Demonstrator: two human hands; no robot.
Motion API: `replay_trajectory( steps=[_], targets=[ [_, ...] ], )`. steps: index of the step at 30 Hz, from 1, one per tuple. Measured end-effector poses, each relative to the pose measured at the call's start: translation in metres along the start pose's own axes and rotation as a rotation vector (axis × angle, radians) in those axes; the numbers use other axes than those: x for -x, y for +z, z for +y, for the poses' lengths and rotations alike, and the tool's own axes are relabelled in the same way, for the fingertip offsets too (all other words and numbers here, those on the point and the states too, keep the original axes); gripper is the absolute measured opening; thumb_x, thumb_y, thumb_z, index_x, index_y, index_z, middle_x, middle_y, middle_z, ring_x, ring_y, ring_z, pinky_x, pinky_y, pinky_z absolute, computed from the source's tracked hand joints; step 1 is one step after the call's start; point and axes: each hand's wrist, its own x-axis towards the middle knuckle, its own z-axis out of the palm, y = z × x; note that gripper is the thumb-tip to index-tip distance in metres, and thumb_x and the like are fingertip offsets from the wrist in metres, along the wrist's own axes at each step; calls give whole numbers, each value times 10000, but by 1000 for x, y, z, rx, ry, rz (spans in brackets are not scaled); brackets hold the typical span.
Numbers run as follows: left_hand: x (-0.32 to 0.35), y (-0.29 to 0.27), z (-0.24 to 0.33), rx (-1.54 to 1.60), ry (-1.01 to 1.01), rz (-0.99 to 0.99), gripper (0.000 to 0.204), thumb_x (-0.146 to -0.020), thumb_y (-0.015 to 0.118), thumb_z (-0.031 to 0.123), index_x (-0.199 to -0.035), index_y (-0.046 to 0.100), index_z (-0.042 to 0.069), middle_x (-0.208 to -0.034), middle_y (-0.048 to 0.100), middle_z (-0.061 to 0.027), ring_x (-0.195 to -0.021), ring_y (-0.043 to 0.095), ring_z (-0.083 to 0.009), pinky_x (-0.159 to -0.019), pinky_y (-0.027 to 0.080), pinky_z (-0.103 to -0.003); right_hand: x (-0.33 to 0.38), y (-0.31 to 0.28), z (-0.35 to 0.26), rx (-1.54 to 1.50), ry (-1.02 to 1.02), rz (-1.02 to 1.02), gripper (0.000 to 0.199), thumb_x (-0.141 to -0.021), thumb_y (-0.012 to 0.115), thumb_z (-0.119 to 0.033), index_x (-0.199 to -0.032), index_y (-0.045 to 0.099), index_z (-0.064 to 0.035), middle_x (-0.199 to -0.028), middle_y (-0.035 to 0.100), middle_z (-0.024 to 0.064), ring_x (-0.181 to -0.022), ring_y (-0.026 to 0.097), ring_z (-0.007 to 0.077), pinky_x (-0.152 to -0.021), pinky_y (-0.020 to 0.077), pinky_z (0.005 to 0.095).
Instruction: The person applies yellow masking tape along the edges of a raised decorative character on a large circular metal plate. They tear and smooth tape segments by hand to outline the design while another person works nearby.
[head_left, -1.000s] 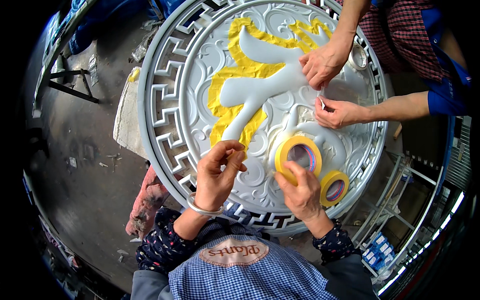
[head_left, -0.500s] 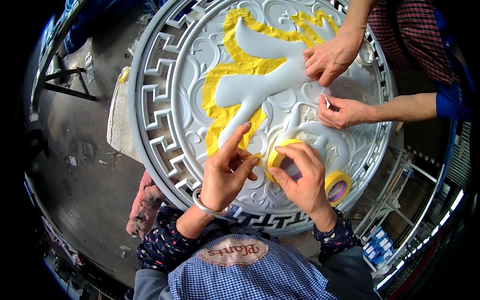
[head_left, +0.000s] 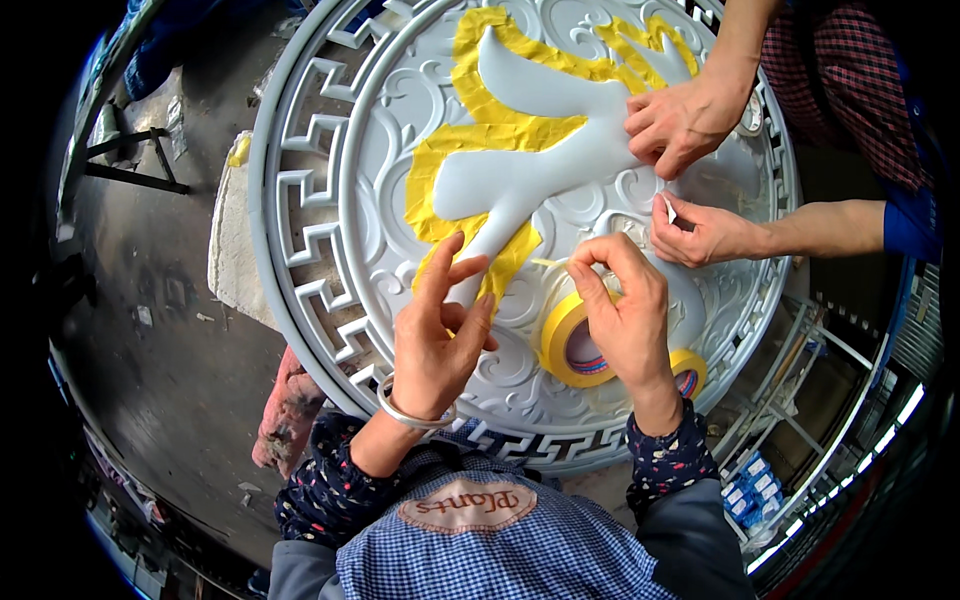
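Note:
A large round white relief panel [head_left: 345, 200] lies before me, with a smooth raised shape [head_left: 540, 180] partly bordered by yellow masking tape [head_left: 440, 165]. My left hand [head_left: 437, 330] is over the panel's near left part, fingers apart, beside the lower taped edge. Thumb and forefinger of my right hand [head_left: 630, 310] are pinched together, and a short bit of yellow tape seems to stick out from their tips. Just below, a yellow tape roll [head_left: 558, 345] rests on the carving, partly behind my right hand. A second tape roll [head_left: 692, 368] lies to its right.
Another person's hand [head_left: 690, 120] presses on the raised shape, and their other hand [head_left: 705, 232] pinches a small white scrap. A pink cloth roll [head_left: 290, 410] and a white padded cloth [head_left: 235, 245] are at the left. A metal rack [head_left: 800, 360] stands at the right.
My right hand has let go of the tape roll, which now rests on the panel, and moved up a little. My left hand has shifted slightly left and its fingers have spread.

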Motion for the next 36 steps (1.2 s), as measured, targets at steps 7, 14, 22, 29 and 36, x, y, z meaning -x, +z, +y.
replay_trajectory(
  steps=[7, 14, 22, 29, 36],
  targets=[
    [-23, 3, -15, -811, 734, 12, 493, -795, 743, -51, -1263, 710, 100, -1169, 691, -65, -944, 670, -254, -829, 494, -398, -32, 6, 21, 12, -32, -145, 96, -960, 683, -51, -961, 589, -29, -853, 656, 117, -776, 673, 319, -727, 484, 420],
    [-33, 14, -28, -1006, 759, 18, 584, -775, 748, 22, -1339, 705, 166, -1254, 653, -19, -1102, 619, -253, -927, 450, -413, -45, 16, 31, 9, -33, -134, 123, -930, 699, -16, -959, 581, -34, -848, 669, 96, -748, 692, 269, -692, 504, 394],
    [-39, 16, -34, -1087, 758, 18, 659, -738, 760, 53, -1378, 699, 203, -1249, 624, 4, -1117, 586, -250, -943, 449, -414, -48, 19, 35, -1, -4, -118, 131, -916, 710, 8, -952, 589, -26, -843, 675, 101, -723, 692, 256, -674, 521, 383],
    [-40, 17, -38, -1123, 773, 29, 664, -746, 759, 65, -1391, 696, 211, -1249, 612, 14, -1118, 580, -243, -944, 446, -411, -50, 20, 34, 35, -3, -120, 140, -907, 718, 11, -946, 588, -24, -835, 666, 102, -713, 680, 258, -661, 518, 383],
    [-41, 18, -37, -1133, 761, 23, 654, -765, 754, 74, -1402, 692, 205, -1234, 603, 13, -1109, 575, -237, -943, 439, -404, -51, 20, 33, 38, 17, -117, 141, -903, 724, 5, -941, 593, -31, -827, 660, 96, -701, 671, 257, -651, 516, 382]
  ],
)
